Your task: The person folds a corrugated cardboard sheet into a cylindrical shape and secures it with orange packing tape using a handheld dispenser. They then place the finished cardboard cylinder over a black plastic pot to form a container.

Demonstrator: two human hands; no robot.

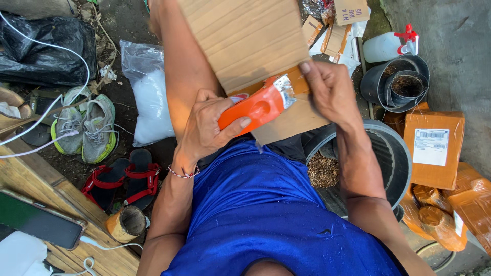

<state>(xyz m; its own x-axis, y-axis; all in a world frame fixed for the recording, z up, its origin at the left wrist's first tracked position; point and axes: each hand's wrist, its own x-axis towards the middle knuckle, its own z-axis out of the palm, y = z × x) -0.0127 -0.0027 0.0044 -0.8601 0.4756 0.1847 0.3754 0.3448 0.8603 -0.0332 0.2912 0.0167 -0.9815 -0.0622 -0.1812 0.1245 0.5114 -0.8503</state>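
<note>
Two hands worked at one thing: an orange tape dispenser point(257, 106) held against a flat piece of brown cardboard point(245, 41) at the middle of the scene, over the person's lap. The left hand point(209, 128) gripped the dispenser's handle, fingers curled shut around it and thumb laid along its lower edge. The dispenser's silvery front end point(284, 90) rested on the cardboard's near part. The right hand point(330, 92) sat just right of that end, fingers together and pressed onto the cardboard, the forefinger tip touching its surface beside the dispenser; it pinned the sheet rather than clasping it. A red-and-white bracelet point(183, 174) ringed the left wrist. Nearer lay the person's blue shirt point(266, 214), spotted with wet marks. To the right of the lap stood a large black pot point(396, 163) with brown crumbly matter point(323, 171) inside. Further right lay a brown parcel point(434, 148) with a white label, and wrapped orange-brown packages point(455, 209) near it. At far right stood nested black pots point(399, 82) and a white spray bottle point(391, 46) with a red trigger. To the left, a clear bag of white material point(151, 102) lay on the dark ground, then grey-green sneakers point(84, 125), red-strapped sandals point(125, 179) nearer, and a black plastic bag point(46, 51) far left. A phone point(38, 220) lay on wooden planks point(51, 189) at near left, white cables point(51, 102) running past it.
</note>
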